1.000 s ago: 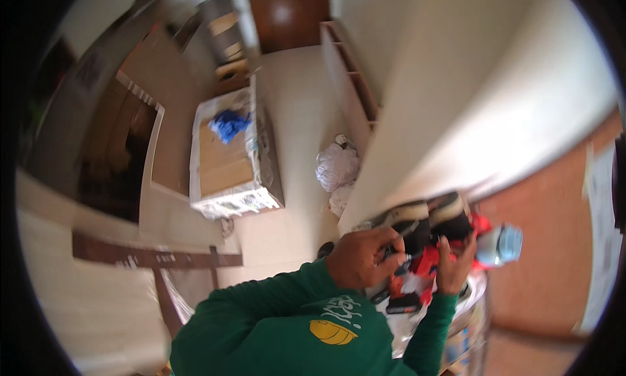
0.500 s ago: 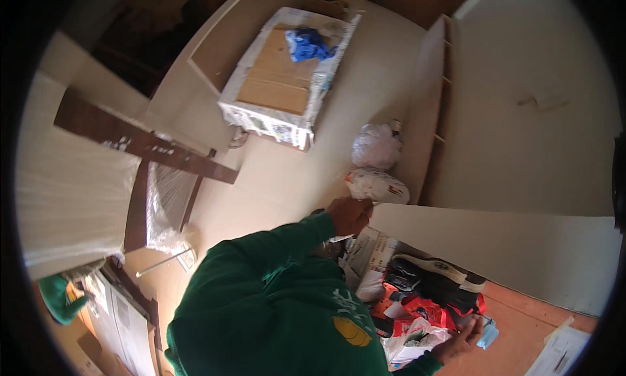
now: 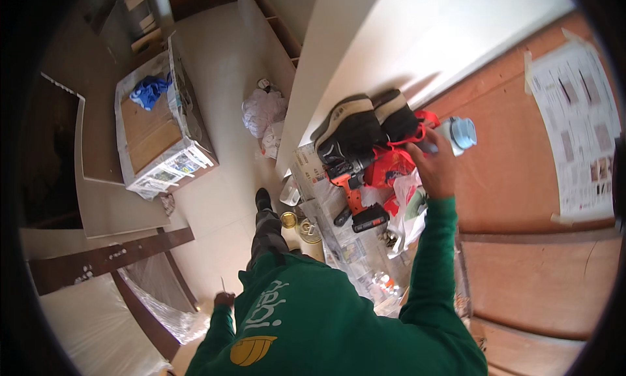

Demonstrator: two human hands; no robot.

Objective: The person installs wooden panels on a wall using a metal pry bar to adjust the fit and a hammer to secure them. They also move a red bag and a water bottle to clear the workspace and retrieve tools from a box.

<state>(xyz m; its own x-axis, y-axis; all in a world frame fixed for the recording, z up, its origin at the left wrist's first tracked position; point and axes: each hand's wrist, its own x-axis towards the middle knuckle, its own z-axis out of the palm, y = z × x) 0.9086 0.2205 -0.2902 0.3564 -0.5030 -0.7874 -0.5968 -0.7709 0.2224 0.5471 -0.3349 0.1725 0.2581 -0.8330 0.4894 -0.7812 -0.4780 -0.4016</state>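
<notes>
My right hand (image 3: 435, 167) reaches over a cluttered shelf top, its fingers closed at the edge of a red bag (image 3: 390, 166). Just beyond those fingers is a bottle with a pale blue cap (image 3: 464, 133). A pair of black shoes with cream soles (image 3: 352, 125) leans against the white panel beside the bag. Nearer me lies an orange and black cordless drill (image 3: 355, 200). Low on the left, my left hand (image 3: 225, 300) is closed around a thin, pointed stick-like thing (image 3: 223, 285), too small to name.
A white plastic bag (image 3: 407, 219) and a clear bottle (image 3: 386, 283) sit on the newspaper-covered surface. Tins (image 3: 308, 230) stand on the floor by my foot. A wrapped box (image 3: 153, 138) bears a blue cloth (image 3: 149, 92). Printed sheets (image 3: 574, 128) are taped to the brown board.
My view has turned, and I stand closer over the shelf top. My left hand has dropped from the panel's edge to my side. My right hand has reached forward to the red bag.
</notes>
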